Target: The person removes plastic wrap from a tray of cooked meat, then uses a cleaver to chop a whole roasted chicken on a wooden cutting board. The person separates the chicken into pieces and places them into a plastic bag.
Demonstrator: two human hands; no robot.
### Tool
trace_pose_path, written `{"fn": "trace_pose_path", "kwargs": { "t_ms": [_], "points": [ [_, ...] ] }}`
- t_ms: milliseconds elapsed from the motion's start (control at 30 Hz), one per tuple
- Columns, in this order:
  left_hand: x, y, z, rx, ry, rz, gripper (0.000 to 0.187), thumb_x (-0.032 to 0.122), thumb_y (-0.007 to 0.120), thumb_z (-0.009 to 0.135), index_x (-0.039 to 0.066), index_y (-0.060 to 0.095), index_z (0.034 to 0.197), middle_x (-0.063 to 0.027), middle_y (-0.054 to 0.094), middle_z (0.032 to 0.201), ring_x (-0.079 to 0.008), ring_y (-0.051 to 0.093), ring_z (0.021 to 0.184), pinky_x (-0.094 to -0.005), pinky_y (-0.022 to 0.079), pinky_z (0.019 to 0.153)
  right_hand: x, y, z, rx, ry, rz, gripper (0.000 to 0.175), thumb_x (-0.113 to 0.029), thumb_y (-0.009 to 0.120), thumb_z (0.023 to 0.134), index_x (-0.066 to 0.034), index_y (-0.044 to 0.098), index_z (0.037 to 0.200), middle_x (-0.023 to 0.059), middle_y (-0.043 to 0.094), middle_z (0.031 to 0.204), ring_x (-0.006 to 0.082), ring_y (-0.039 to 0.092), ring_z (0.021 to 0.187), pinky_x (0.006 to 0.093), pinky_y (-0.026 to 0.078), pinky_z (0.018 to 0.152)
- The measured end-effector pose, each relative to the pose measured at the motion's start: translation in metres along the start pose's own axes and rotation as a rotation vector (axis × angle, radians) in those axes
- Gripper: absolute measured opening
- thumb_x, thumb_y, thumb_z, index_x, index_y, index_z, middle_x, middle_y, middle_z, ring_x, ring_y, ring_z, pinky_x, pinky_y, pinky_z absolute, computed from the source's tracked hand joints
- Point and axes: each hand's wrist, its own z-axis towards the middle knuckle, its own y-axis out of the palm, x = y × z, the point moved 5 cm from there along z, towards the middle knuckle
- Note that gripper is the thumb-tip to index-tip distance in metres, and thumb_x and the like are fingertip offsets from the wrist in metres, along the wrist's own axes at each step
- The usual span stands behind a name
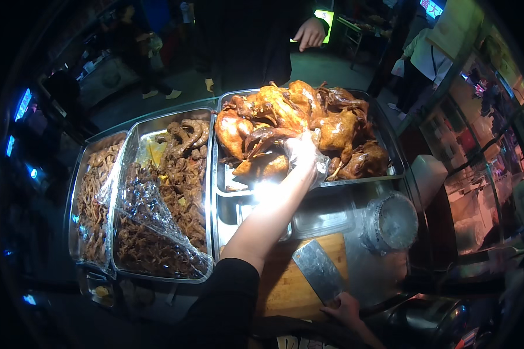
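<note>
My left hand (305,157), in a clear plastic glove, reaches into the metal tray (393,144) of glossy brown roasted poultry (284,104). It touches the birds at the tray's near middle; glare and the glove hide its fingers, so a grip cannot be told. At the lower right my right hand (344,308) holds a cleaver (318,268) by its handle. The wide blade lies flat over a wooden cutting board (284,296). Between tray and board sit clear plastic containers (323,218).
Two metal trays of braised meat pieces (179,183) and strips (96,196) stand at the left, partly under plastic film (166,227). A round, plastic-wrapped container (393,222) stands right of the board. Across the stall is a person's hand (310,34); other people are farther off.
</note>
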Motion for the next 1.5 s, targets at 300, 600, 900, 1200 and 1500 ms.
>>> {"fn": "trace_pose_path", "kwargs": {
  "t_ms": [300, 600, 900, 1200, 1500],
  "points": [
    [0.001, -0.010, 0.022, -0.058, 0.112, 0.342, 0.031, 0.022, 0.060, 0.086, -0.006, 0.064, 0.076, -0.0139, 0.065, 0.069, -0.0228, 0.060, 0.061, -0.0388, 0.046, 0.061, 0.002, 0.000, -0.002, 0.035, -0.013, 0.082, 0.050, -0.038, 0.089, 0.056, -0.0093, 0.051, 0.072, 0.0076, 0.055, 0.070, 0.0261, 0.057, 0.064, 0.0365, 0.046, 0.056],
    [0.014, -0.007, -0.020, -0.619, -0.288, -0.297, 0.020, 0.016, 0.055, 0.093, -0.004, 0.053, 0.095, -0.0156, 0.059, 0.085, -0.0227, 0.063, 0.074, -0.0287, 0.055, 0.065, 0.007, 0.002, 0.000, -0.014, -0.012, 0.065, 0.050, -0.042, 0.086, 0.059, -0.0098, 0.051, 0.072, 0.0069, 0.055, 0.072, 0.0253, 0.057, 0.066, 0.0370, 0.046, 0.057],
    [0.103, 0.140, -0.004, -0.798, 0.659, 0.640, 0.032, 0.020, 0.056, 0.088, 0.001, 0.061, 0.113, -0.0125, 0.067, 0.094, -0.0184, 0.065, 0.084, -0.0308, 0.051, 0.077, 0.016, 0.009, -0.003, -0.011, 0.000, 0.114, 0.049, -0.047, 0.084, 0.061, -0.0103, 0.054, 0.074, 0.0062, 0.056, 0.073, 0.0228, 0.059, 0.066, 0.0359, 0.047, 0.057],
    [0.020, 0.268, 0.017, -1.189, 1.241, 2.116, 0.048, 0.023, 0.060, 0.086, 0.009, 0.052, 0.131, -0.0202, 0.063, 0.116, -0.0326, 0.061, 0.106, -0.0379, 0.048, 0.091, 0.020, 0.015, -0.003, -0.063, 0.021, 0.119, 0.047, -0.049, 0.081, 0.064, -0.0115, 0.056, 0.077, 0.0060, 0.056, 0.078, 0.0245, 0.059, 0.073, 0.0391, 0.047, 0.060],
    [0.110, 0.250, 0.014, -1.271, 1.235, 1.343, 0.029, -0.002, 0.056, 0.078, 0.007, 0.064, 0.104, -0.0134, 0.066, 0.098, -0.0268, 0.063, 0.093, -0.0348, 0.049, 0.080, 0.013, 0.000, -0.002, 0.020, -0.009, 0.147, 0.045, -0.041, 0.084, 0.059, -0.0114, 0.053, 0.074, 0.0063, 0.056, 0.077, 0.0264, 0.060, 0.071, 0.0399, 0.047, 0.059]
  ]
}}
